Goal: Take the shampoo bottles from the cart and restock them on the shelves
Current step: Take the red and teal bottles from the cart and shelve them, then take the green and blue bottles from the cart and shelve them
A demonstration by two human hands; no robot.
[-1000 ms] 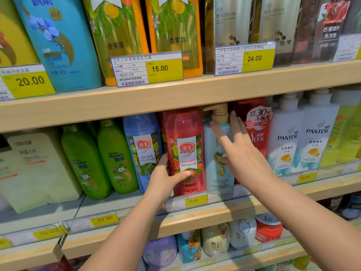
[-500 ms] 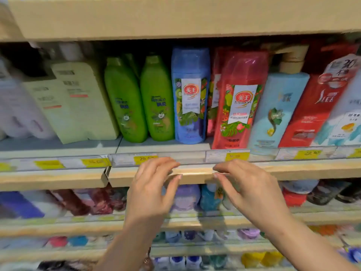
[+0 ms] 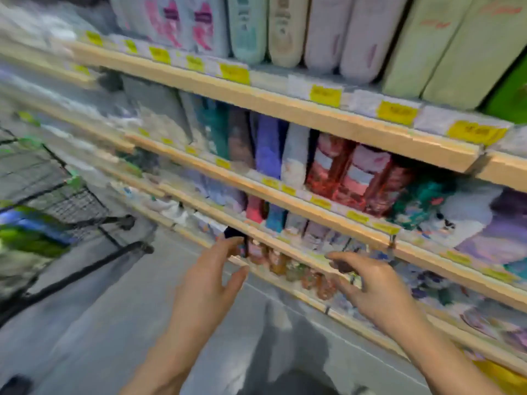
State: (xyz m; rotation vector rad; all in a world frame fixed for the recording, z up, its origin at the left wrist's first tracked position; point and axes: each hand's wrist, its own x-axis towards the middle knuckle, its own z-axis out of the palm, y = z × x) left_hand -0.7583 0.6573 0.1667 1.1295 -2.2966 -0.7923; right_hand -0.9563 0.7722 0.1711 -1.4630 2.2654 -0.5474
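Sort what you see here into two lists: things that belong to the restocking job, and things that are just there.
Job:
- cart
- bottles in the cart
- shelves
- left hand, empty
- right hand, empty

Just there:
- yellow price tags
- grey floor

a: what does the person wear on the arms?
b: nothing that shows. the left hand (image 3: 209, 276) and the right hand (image 3: 379, 292) are bare, and both forearms are uncovered down to the bottom edge of the view, with no sleeve in sight.
a: rings, a watch, a band?
b: the picture is heavily blurred, so i can't tell.
a: any clothing lower down?
b: something grey between the forearms, maybe trousers; too smeared to say.
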